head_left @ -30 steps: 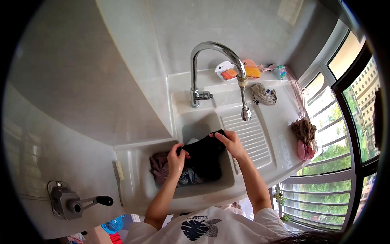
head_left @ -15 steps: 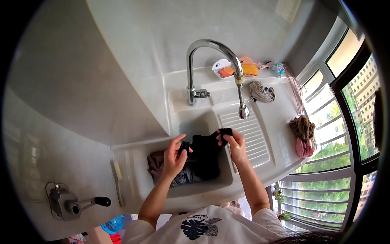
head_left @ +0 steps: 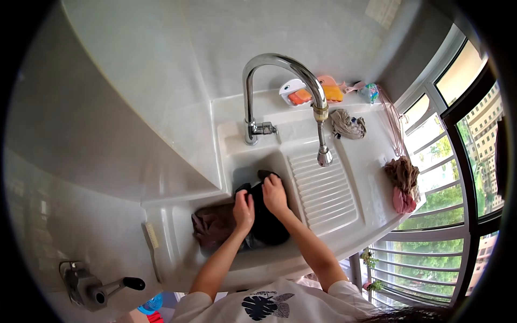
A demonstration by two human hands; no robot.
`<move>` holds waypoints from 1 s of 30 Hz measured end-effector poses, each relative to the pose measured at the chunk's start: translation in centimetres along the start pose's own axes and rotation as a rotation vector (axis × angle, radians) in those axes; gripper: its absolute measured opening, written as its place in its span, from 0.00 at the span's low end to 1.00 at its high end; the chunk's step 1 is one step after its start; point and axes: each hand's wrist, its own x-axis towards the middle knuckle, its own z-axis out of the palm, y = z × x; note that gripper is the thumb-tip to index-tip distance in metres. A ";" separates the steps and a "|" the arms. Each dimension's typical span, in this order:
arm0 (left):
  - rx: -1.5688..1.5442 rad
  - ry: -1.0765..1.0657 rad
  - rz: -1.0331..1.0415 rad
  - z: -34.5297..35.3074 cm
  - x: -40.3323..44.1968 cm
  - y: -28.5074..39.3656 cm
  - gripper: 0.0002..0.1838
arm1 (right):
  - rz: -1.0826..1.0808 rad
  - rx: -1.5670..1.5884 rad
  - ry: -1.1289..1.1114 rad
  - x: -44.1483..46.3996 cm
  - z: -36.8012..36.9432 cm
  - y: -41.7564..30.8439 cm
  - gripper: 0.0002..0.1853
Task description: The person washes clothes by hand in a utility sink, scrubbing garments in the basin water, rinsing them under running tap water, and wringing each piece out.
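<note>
Both hands are inside the sink basin (head_left: 180, 229), close together on a black cloth (head_left: 269, 226). My left hand (head_left: 244, 211) has its fingers closed on the cloth's left edge. Beside it, my right hand (head_left: 274, 195) grips the upper part of the same cloth, with a dark end sticking up past the fingers. A brownish-purple cloth (head_left: 212, 223) lies in the basin to the left of my left hand. Part of the black cloth is hidden under the hands.
A chrome faucet (head_left: 249, 102) arches over a ribbed washboard (head_left: 323, 188). Wrung cloths, one beige (head_left: 348, 124), one brown (head_left: 402, 172) and one pink (head_left: 403, 200), lie on the right ledge. Soap holders (head_left: 295, 92) stand behind. A brush (head_left: 151, 237) rests at the left rim.
My hands have come closer together and my right hand has moved left and down into the basin with the black cloth. The cloth, earlier spread between them, is now bunched.
</note>
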 end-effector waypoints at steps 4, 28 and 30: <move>0.334 -0.072 0.042 4.4 -1.5 -4.3 0.18 | -0.019 -0.302 -0.210 -2.7 6.1 4.4 0.14; -1.273 -0.216 -0.899 5.3 3.1 -7.3 0.19 | 0.605 0.137 -0.252 -1.3 4.7 -2.1 0.20; -1.618 -0.361 -0.917 5.4 3.4 -9.1 0.22 | 0.406 0.072 -0.266 -1.7 0.7 -7.8 0.18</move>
